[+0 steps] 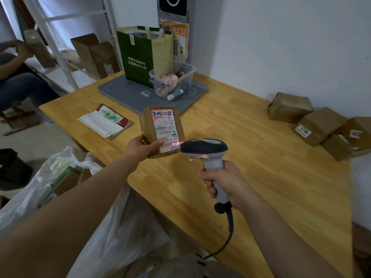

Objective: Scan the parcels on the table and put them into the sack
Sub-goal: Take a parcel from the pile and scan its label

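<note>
My left hand (140,146) grips a brown cardboard parcel (148,125) by its lower left corner and holds it above the wooden table (251,167), white label facing up. My right hand (222,181) grips the handle of a grey and black barcode scanner (203,148). The scanner's head points at the label, and a red line lies across the barcode near the label's lower edge. Several more brown parcels (319,125) lie at the table's far right. The white sack (60,177) hangs open at the table's left edge with boxes inside.
A white and red padded envelope (104,122) lies on the table to the left. A grey tray (128,91) at the back carries a green tote bag (138,55) and a clear bin (176,77). A seated person (18,77) is at far left near metal shelves.
</note>
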The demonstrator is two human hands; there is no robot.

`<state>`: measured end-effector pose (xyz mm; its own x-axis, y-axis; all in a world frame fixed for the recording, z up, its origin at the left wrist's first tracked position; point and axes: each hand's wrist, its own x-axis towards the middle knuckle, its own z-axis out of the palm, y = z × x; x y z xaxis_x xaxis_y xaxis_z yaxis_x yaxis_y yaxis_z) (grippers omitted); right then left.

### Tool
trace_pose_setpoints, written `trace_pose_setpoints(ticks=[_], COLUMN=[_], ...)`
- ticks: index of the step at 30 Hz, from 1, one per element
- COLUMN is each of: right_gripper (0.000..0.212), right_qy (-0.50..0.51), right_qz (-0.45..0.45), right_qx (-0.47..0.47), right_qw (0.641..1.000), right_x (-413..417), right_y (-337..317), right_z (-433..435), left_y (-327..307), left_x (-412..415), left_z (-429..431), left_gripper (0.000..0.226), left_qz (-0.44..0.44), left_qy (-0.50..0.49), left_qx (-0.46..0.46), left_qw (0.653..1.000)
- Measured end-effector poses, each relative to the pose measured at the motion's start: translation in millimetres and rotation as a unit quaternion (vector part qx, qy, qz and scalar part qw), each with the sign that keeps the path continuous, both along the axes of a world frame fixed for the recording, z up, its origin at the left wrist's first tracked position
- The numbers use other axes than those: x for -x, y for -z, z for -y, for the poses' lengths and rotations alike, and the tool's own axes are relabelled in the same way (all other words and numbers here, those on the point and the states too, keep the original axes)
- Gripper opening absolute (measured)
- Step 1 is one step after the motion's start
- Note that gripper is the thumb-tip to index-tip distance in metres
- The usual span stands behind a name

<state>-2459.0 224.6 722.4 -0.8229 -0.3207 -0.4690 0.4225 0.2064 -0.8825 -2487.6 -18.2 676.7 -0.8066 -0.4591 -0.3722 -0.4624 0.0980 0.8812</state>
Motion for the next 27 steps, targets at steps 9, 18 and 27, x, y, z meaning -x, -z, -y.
trace_pose_setpoints(ticks=[9,18,27], right_gripper=[0.012,0.013,0.007], right_qy=[0.001,-0.01,-0.093], right_qz=[-0.001,0.0,0.022], right_qx=[0.004,0.024,0.07], right_qw=[1.0,1.0,0.993], right_x=[-2.3,-6.6,-12.4], right_y=[0.8,-1.0,5.0], right_z=[1.8,19.9,108.0], left_y=[-0.7,-7.6,-18.5], left_x=[-4.1,-23.1,-125.0], left_z=[0.2,13.0,142.5], left_gripper=[0.065,0.064,0.074], left_qz=[-0.004,-0.033,-0.16], left_qy=[-0.01,-0.079,-0.347], left_qx=[-0.007,-0.049,0.047], left_qw=[1.0,0.995,0.923])
